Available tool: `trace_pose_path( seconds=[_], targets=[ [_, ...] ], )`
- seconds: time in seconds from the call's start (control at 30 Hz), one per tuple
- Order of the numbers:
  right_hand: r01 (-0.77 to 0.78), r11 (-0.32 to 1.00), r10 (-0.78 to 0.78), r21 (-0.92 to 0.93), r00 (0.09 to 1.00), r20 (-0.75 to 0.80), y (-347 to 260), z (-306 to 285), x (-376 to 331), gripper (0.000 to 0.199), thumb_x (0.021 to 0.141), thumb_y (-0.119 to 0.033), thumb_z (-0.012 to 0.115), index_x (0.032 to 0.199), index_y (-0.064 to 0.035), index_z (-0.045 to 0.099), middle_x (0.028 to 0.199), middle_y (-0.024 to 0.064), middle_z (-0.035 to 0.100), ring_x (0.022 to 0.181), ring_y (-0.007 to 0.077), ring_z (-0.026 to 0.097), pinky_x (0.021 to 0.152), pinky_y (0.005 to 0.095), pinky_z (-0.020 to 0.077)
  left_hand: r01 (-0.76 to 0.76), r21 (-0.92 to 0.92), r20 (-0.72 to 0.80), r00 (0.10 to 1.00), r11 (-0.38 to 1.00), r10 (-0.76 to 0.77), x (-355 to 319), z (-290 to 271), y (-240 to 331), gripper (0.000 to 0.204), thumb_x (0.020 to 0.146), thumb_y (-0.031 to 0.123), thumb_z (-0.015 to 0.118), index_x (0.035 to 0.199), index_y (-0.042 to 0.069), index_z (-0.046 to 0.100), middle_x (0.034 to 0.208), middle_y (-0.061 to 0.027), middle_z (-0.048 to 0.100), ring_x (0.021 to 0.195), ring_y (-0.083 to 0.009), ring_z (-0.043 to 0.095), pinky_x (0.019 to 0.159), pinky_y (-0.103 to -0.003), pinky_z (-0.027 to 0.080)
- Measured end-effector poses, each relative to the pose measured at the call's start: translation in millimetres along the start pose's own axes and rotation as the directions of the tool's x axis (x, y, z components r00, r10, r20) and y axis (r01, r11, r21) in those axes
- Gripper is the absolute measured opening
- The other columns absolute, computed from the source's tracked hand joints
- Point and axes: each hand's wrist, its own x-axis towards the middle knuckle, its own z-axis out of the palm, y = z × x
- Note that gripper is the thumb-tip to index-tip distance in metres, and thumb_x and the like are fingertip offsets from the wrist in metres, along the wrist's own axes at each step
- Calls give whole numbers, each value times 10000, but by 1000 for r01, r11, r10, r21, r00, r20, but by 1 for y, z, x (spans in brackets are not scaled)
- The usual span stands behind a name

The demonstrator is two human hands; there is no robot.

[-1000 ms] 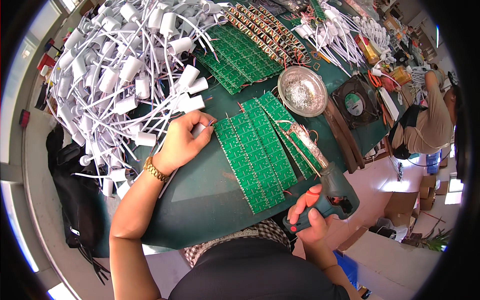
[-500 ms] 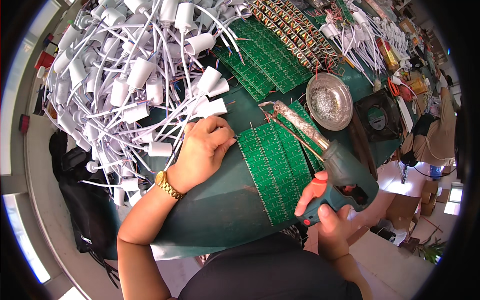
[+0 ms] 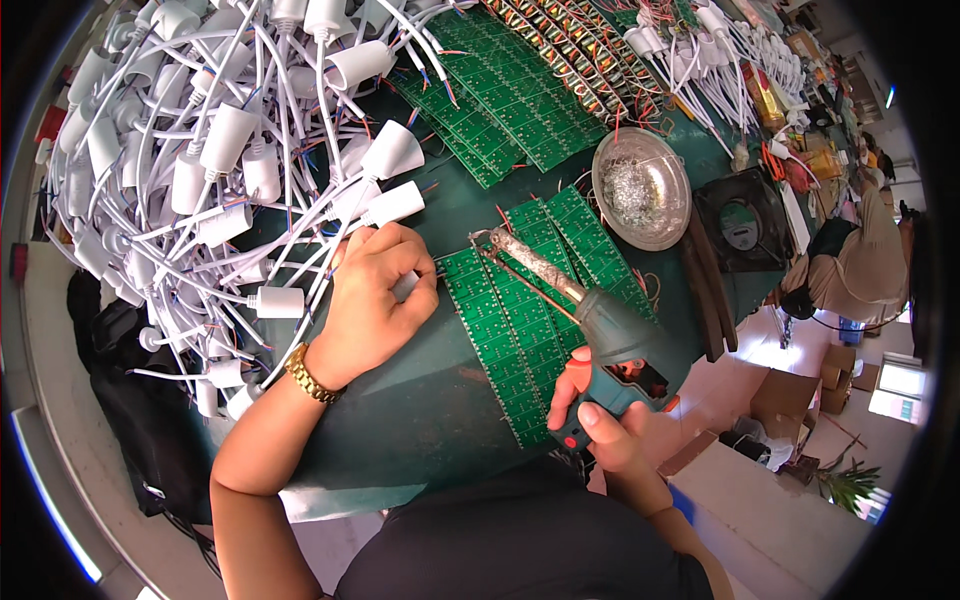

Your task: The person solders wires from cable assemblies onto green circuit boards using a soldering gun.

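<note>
My left hand (image 3: 376, 300), a gold watch on its wrist, is closed just left of the green circuit board panel (image 3: 515, 345). A whitish piece that looks like a lamp socket (image 3: 405, 287) shows between its fingers, mostly hidden; thin wire ends reach the panel's upper left edge. My right hand (image 3: 600, 410) grips the handle of a teal soldering gun (image 3: 625, 330). Its barrel points up and left, and the bent tip is over the panel's upper left corner, close to my left fingertips. Whether the tip touches the board I cannot tell.
A large heap of white lamp sockets with cables (image 3: 225, 140) covers the left side. More circuit panels (image 3: 520, 90) and rows of wired components (image 3: 570, 50) lie at the back. To the right are a metal bowl (image 3: 668, 228), a dark fan (image 3: 742, 225) and a seated person (image 3: 860, 265).
The soldering gun has moved down and left, bringing its tip near my left fingers. A whitish piece now shows in my left hand. The whole view has shifted slightly.
</note>
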Motion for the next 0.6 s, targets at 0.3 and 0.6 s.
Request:
trace_pose_path(
  seconds=[0.3, 0.6],
  targets=[
    [83, 934, -18, -348, 983, 184, 9, -10, -9, 473, 812, -49, 591, 1271, -54, 480, 903, 103, 591, 726, 149, 575, 635, 289, 483, 34, 28, 1, 999, 999, -34, -3, -1, -2, 59, 714, 8, 605, 734, 51, 569, 812, -63, 600, 769, -247, 509, 761, -349, 389],
    [2, 871, 48, -490, 995, 88, 11, -18, -16, 401, 843, -252, 632, 1176, -53, 531, 877, 86, 597, 724, 148, 579, 631, 302, 486, -27, 89, 91, 996, 996, 19, 0, -2, -6, 81, 733, 29, 606, 779, 67, 552, 853, -55, 573, 774, -247, 476, 767, -354, 369]
  ],
)
